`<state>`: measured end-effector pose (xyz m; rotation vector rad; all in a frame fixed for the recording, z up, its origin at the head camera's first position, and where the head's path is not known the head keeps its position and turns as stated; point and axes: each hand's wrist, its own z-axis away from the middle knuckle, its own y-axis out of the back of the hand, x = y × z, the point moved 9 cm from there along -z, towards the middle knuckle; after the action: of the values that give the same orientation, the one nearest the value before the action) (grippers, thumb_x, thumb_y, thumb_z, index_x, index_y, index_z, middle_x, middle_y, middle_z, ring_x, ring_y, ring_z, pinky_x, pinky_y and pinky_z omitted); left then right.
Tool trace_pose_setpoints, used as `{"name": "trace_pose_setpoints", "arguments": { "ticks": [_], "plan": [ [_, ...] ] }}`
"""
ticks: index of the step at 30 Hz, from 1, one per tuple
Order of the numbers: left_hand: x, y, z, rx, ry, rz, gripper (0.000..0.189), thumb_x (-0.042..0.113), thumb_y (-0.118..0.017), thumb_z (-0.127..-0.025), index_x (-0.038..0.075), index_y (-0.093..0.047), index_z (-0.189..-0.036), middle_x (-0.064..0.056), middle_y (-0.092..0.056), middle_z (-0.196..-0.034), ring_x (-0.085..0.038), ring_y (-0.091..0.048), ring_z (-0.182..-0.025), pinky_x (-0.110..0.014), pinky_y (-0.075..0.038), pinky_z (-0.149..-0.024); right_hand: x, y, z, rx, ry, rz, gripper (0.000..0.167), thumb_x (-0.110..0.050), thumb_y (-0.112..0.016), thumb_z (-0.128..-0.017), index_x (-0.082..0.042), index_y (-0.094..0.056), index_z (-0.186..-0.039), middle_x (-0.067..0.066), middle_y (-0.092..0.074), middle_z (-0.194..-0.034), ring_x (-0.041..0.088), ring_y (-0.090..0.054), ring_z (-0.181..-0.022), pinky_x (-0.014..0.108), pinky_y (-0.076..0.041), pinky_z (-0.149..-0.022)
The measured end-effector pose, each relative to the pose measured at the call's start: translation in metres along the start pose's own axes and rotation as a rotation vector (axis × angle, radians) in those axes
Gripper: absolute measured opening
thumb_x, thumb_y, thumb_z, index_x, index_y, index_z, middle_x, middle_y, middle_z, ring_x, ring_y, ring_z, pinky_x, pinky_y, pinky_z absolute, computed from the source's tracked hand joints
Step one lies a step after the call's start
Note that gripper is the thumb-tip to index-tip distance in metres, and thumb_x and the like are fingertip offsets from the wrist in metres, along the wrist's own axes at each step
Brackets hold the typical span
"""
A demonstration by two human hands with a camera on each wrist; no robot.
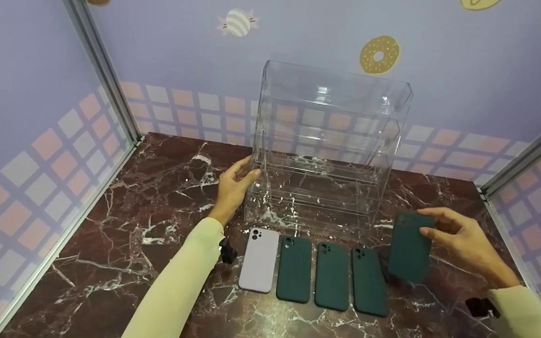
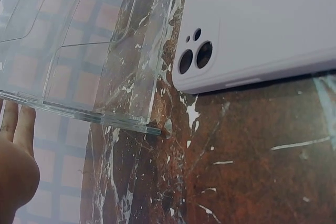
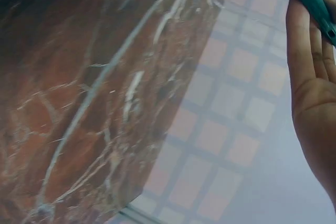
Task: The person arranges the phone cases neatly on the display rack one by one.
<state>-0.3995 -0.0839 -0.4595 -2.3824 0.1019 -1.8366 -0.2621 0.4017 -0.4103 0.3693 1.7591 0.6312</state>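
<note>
A clear tiered display rack (image 1: 327, 122) stands on the marbled table, its side panel (image 2: 79, 113) crossing the left wrist view. My left hand (image 1: 234, 190) touches the rack's left side with thumb and fingers spread; two fingers look straight against the panel in the left wrist view. On the right, my right hand (image 1: 460, 241) pinches a dark green phone case (image 1: 409, 246) by its upper right edge, thumb in front. In front of the rack lie a pale lilac phone case (image 1: 259, 260) and three dark green ones (image 1: 294, 269) in a row, camera cutouts toward the rack.
A purple wall (image 1: 181, 47) with printed sweets and pink and white squares stands behind the rack. Side walls rise left and right, with metal corner posts (image 1: 106, 70). The dark red marbled table (image 1: 111, 253) extends to either side of the rack.
</note>
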Motion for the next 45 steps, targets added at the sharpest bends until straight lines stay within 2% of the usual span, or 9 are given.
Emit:
{"name": "trace_pose_setpoints", "arguments": {
  "ticks": [6, 12, 18, 25, 29, 33, 38, 42, 45],
  "plan": [
    [-0.001, -0.002, -0.001, -0.005, -0.018, 0.017, 0.048, 0.003, -0.075, -0.099, -0.005, -0.062, -0.144, -0.025, -0.065, -0.14, -0.037, -0.061, -0.131, -0.035, -0.056, -0.102, -0.03, 0.011, -0.011, 0.13, 0.095, 0.025, 0.045, 0.009, -0.074, -0.096, -0.001, -0.067, -0.139, 0.012, -0.068, -0.085, 0.018, -0.061, -0.063, 0.026, -0.054, -0.052],
    [-0.002, -0.001, 0.0, 0.01, -0.025, 0.025, 0.047, 0.002, -0.074, -0.099, -0.006, -0.062, -0.143, -0.028, -0.064, -0.14, -0.041, -0.06, -0.133, -0.034, -0.056, -0.102, -0.055, 0.015, -0.027, 0.192, 0.102, -0.008, 0.044, 0.009, -0.073, -0.096, -0.001, -0.067, -0.139, 0.011, -0.067, -0.088, 0.018, -0.057, -0.062, 0.026, -0.05, -0.051],
    [-0.003, 0.0, 0.002, 0.014, -0.007, 0.048, 0.047, 0.002, -0.074, -0.099, -0.005, -0.062, -0.144, -0.031, -0.061, -0.142, -0.044, -0.058, -0.134, -0.034, -0.055, -0.104, -0.08, 0.023, -0.047, 0.266, 0.157, -0.083, 0.043, 0.017, -0.073, -0.092, 0.007, -0.069, -0.133, 0.01, -0.07, -0.086, 0.012, -0.06, -0.062, 0.019, -0.047, -0.052],
    [-0.005, 0.0, 0.004, 0.034, 0.013, 0.049, 0.047, 0.004, -0.074, -0.1, -0.004, -0.061, -0.145, -0.027, -0.064, -0.141, -0.035, -0.061, -0.133, -0.036, -0.053, -0.107, -0.104, 0.037, -0.071, 0.294, 0.169, -0.065, 0.041, 0.014, -0.075, -0.092, 0.007, -0.069, -0.132, 0.003, -0.076, -0.092, 0.008, -0.071, -0.072, 0.016, -0.051, -0.056],
    [-0.006, -0.001, 0.004, 0.04, 0.017, 0.049, 0.047, 0.005, -0.074, -0.1, -0.004, -0.062, -0.145, -0.025, -0.065, -0.14, -0.036, -0.061, -0.134, -0.036, -0.053, -0.107, -0.119, 0.043, -0.085, 0.293, 0.203, -0.081, 0.042, 0.014, -0.075, -0.092, 0.006, -0.069, -0.133, 0.002, -0.077, -0.094, 0.008, -0.074, -0.081, 0.015, -0.059, -0.072],
    [-0.005, 0.0, 0.005, 0.048, 0.009, 0.037, 0.047, 0.006, -0.074, -0.1, -0.004, -0.062, -0.145, -0.027, -0.064, -0.14, -0.037, -0.061, -0.132, -0.037, -0.052, -0.108, -0.134, 0.048, -0.101, 0.301, 0.237, -0.173, 0.041, 0.016, -0.074, -0.092, 0.006, -0.07, -0.131, 0.005, -0.077, -0.095, 0.011, -0.075, -0.088, 0.02, -0.06, -0.085],
    [-0.006, 0.001, 0.005, 0.051, 0.018, 0.006, 0.05, 0.008, -0.074, -0.101, -0.003, -0.06, -0.147, -0.025, -0.061, -0.146, -0.036, -0.06, -0.135, -0.041, -0.05, -0.112, -0.15, 0.055, -0.121, 0.326, 0.246, -0.26, 0.04, 0.013, -0.076, -0.092, 0.004, -0.071, -0.13, 0.008, -0.076, -0.095, 0.014, -0.074, -0.085, 0.02, -0.06, -0.082],
    [-0.006, 0.001, 0.005, 0.059, 0.02, -0.012, 0.05, 0.009, -0.075, -0.1, -0.004, -0.06, -0.146, -0.023, -0.064, -0.142, -0.035, -0.062, -0.132, -0.04, -0.051, -0.111, -0.165, 0.064, -0.135, 0.356, 0.266, -0.308, 0.039, 0.011, -0.078, -0.091, 0.003, -0.073, -0.128, 0.01, -0.075, -0.095, 0.017, -0.072, -0.08, 0.02, -0.061, -0.078],
    [-0.005, 0.0, 0.005, 0.064, 0.016, -0.011, 0.05, 0.009, -0.075, -0.099, -0.005, -0.061, -0.145, -0.022, -0.067, -0.138, -0.033, -0.065, -0.128, -0.039, -0.052, -0.109, -0.176, 0.069, -0.146, 0.366, 0.292, -0.397, 0.037, 0.012, -0.079, -0.089, 0.004, -0.074, -0.126, 0.013, -0.076, -0.097, 0.019, -0.073, -0.082, 0.022, -0.061, -0.079]
  ]
}}
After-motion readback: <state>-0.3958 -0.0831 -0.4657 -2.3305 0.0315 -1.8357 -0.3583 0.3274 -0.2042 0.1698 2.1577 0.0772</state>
